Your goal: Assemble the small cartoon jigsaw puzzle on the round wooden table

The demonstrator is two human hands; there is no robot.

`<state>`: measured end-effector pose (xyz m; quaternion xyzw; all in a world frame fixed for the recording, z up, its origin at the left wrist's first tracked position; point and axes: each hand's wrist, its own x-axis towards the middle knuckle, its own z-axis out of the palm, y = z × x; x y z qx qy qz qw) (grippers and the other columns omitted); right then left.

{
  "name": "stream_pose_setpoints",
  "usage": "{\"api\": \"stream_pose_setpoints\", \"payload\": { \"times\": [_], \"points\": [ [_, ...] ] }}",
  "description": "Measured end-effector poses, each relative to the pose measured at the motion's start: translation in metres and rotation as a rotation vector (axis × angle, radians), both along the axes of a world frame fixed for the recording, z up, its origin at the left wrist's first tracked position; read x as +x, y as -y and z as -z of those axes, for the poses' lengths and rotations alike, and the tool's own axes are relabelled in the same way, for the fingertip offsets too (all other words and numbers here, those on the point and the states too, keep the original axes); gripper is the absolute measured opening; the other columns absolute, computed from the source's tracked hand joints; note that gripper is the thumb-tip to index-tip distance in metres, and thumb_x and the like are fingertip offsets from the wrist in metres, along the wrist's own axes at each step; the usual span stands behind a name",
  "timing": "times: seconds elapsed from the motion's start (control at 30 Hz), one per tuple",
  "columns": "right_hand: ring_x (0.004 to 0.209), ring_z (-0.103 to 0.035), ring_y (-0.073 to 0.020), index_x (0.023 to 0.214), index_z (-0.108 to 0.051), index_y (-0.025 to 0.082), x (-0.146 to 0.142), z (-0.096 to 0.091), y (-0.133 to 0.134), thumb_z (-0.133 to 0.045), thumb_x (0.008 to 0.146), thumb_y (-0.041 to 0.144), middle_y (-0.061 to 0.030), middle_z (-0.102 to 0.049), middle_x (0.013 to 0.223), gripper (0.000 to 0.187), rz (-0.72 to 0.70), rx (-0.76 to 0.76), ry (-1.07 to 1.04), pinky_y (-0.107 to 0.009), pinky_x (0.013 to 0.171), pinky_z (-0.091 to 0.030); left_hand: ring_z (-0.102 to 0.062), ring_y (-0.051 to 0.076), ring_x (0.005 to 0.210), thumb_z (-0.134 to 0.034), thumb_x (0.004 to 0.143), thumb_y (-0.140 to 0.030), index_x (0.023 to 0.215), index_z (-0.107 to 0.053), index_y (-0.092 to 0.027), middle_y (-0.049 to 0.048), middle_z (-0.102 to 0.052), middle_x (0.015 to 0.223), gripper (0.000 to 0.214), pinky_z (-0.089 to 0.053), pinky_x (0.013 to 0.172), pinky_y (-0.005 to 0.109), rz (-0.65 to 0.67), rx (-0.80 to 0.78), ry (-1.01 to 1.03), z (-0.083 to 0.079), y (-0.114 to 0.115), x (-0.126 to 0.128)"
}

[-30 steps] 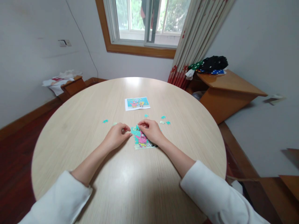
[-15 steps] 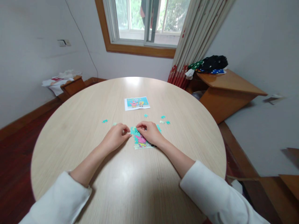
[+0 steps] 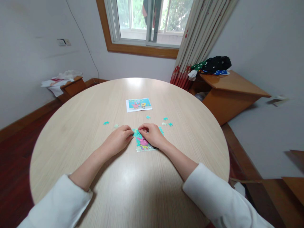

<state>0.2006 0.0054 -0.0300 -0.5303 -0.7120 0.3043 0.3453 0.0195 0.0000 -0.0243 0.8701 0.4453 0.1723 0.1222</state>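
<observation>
Jigsaw puzzle (image 3: 143, 145): on round table (image 3: 133, 190), left hand (image 3: 120, 138) at left edge, right hand (image 3: 152, 134) over it
Picture sheet (image 3: 139, 104): behind puzzle
Loose puzzle pieces (image 3: 106, 123): two left, one behind, three right
Window (image 3: 133, 22): beyond table

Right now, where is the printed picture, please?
In the head view, just left of centre, the printed picture lies on the round table, beyond a loose teal piece and the puzzle.

A pale curtain (image 3: 201, 31) hangs beside the window (image 3: 149, 23), near spotted cloths (image 3: 215, 64) on a wooden cabinet (image 3: 234, 85)
</observation>
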Motion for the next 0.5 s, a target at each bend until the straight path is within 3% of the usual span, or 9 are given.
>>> {"api": "stream_pose_setpoints", "payload": {
  "times": [0.5],
  "points": [
    [0.06, -0.053, -0.0104, 0.076, -0.071, 0.016, -0.0005, -0.0008, -0.0003, -0.06, 0.076, 0.012, 0.0003, -0.063, 0.064, 0.012, 0.004, -0.002, -0.009, -0.023, 0.062, -0.04, -0.059, 0.021, 0.082, -0.044, 0.085, -0.017, 0.082, -0.069, -0.014, 0.0121, -0.063, 0.086, 0.025, -0.047, 0.079, 0.036, 0.009, 0.057, -0.102, -0.0029, 0.0024, 0.0074]
  ]
}}
